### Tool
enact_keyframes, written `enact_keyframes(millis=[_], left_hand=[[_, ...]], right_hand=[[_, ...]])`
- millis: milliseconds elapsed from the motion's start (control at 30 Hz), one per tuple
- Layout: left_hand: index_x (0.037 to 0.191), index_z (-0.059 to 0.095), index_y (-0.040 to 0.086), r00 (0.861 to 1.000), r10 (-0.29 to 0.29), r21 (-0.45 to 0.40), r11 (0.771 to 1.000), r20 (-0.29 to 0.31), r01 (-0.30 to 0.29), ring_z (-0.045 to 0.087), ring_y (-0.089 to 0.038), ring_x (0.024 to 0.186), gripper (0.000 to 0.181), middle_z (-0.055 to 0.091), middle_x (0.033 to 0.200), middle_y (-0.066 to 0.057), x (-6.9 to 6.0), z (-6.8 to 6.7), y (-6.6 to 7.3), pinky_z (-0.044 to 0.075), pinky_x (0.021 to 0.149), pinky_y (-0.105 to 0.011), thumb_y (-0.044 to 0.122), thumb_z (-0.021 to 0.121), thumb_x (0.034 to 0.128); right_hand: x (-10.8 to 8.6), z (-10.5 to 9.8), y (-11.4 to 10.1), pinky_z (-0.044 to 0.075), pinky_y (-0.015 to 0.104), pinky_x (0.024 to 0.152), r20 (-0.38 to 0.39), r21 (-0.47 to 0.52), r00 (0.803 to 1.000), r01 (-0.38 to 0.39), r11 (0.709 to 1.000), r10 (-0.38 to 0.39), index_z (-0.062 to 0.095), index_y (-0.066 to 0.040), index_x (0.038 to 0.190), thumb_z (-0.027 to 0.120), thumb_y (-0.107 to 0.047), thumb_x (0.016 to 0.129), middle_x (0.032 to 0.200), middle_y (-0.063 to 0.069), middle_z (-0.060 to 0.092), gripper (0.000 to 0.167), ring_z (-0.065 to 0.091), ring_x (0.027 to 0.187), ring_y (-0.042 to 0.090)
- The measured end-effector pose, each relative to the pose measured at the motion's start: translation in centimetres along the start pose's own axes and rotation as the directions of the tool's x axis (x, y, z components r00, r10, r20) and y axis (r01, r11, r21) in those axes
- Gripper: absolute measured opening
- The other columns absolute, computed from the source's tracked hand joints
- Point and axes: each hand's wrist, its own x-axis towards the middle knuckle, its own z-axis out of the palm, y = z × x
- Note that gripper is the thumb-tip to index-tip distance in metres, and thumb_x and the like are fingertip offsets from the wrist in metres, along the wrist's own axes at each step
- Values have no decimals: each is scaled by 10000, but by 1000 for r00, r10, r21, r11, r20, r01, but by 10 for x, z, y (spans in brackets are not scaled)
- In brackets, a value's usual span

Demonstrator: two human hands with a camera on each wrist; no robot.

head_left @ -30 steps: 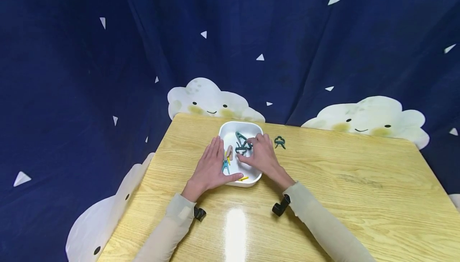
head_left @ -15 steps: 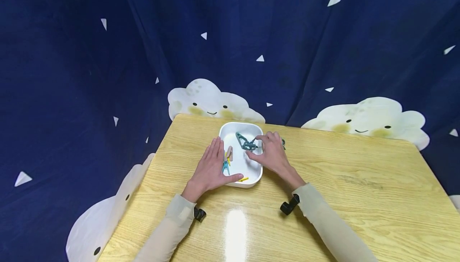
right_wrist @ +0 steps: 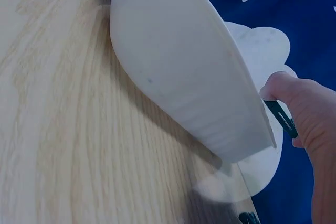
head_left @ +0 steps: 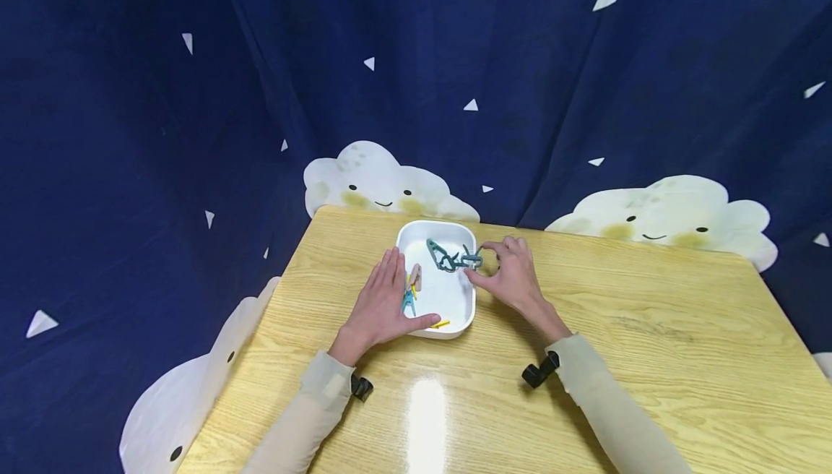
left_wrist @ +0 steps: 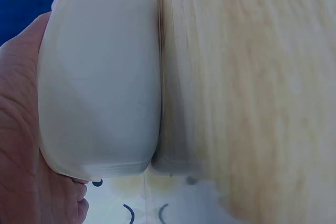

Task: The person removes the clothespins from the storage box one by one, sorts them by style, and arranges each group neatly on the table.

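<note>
A white plastic tub (head_left: 434, 333) stands near the far edge of the table. My left hand (head_left: 380, 300) rests along its left side, fingers straight, thumb over the front rim. My right hand (head_left: 510, 272) pinches a dark green clip (head_left: 471, 260) between thumb and fingers at the right rim; the same green clip (right_wrist: 282, 119) shows above the rim in the right wrist view. More green clips (head_left: 437, 250) lie in the tub, seemingly touching the held one. Left inside are a beige clothespin (head_left: 416, 277) and a light blue clip (head_left: 409, 301), partly covered by my left hand.
A yellow clip (head_left: 441, 324) lies by the tub's front wall. On the wooden table (head_left: 624, 344), another green clip (right_wrist: 249, 217) shows in the right wrist view; my right hand mostly hides it in the head view. A dark blue curtain (head_left: 416, 113) hangs behind.
My right hand has moved rightward from the tub's middle to its right rim, carrying the pinched green clip. The left hand has stayed in place.
</note>
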Motion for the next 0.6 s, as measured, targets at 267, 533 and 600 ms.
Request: enact_keyframes(millis=[267, 533, 600], left_hand=[[1638, 76, -71, 1000, -5, -1, 1000, -5, 5, 71, -349, 1615, 1414, 54, 1731, -241, 0, 0, -1, 139, 1299, -444, 975, 460, 769], [1643, 46, -54, 1000, -18, -6, 1000, 15, 18, 33, -328, 1619, 1410, 34, 1736, -226, 0, 0, 0, 117, 1300, -437, 975, 456, 771], [1641, 58, -60, 1000, -15, -6, 1000, 9, 15, 49, -338, 1618, 1409, 43, 1734, -232, 0, 0, 0, 122, 1300, -439, 972, 461, 771]], right_hand=[[-3, -10, 14, 329, 410, 806, -17, 14, 1000, -3, 1000, 3, 745, -12, 1191, 900, -465, 735, 918, 161, 592, 661, 417, 883, 290], [-6, -15, 37, 322, 436, 793, -67, 16, 998, 23, 1000, -22, 759, 20, 1143, 934, -414, 715, 876, 142, 562, 634, 420, 867, 303], [-7, -16, 44, 323, 440, 797, -71, 15, 997, 25, 1000, -24, 760, 20, 1140, 937, -404, 713, 882, 139, 568, 627, 416, 869, 305]])
